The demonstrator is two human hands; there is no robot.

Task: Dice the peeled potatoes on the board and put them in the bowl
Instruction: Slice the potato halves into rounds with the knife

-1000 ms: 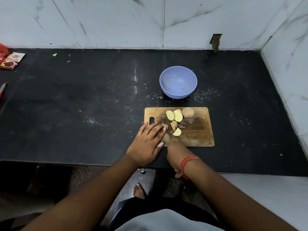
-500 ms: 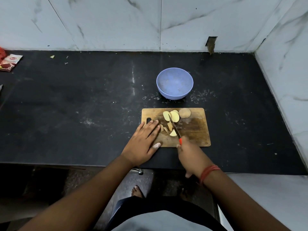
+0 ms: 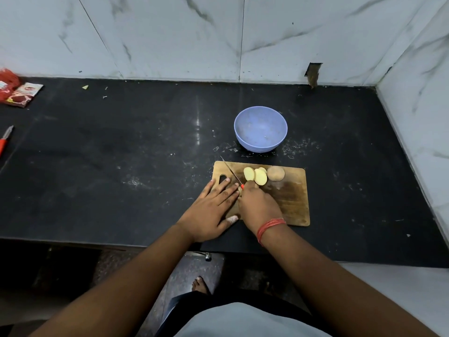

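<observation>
A wooden cutting board [image 3: 292, 203] lies on the black counter. Pale potato slices [image 3: 255, 176] sit at its far edge, beside a brownish potato end piece [image 3: 275, 173]. My right hand [image 3: 258, 206] grips a red-handled knife [image 3: 230, 171]; the thin blade points up and to the left, over the board's far left corner. My left hand [image 3: 210, 211] rests flat on the board's left end with straight fingers. The smaller cut pieces are hidden under my right hand. An empty blue bowl [image 3: 260, 128] stands just beyond the board.
The black counter [image 3: 121, 154] ends at marble walls behind and on the right. At the far left lie red packets [image 3: 20, 94] and a red-handled peeler [image 3: 4, 142]. White crumbs are scattered around the bowl. My foot shows on the floor below the counter's front edge.
My right hand has moved forward onto the board over the small cut pieces, and the knife blade has swung to point far-left. My left hand stays flat on the board.
</observation>
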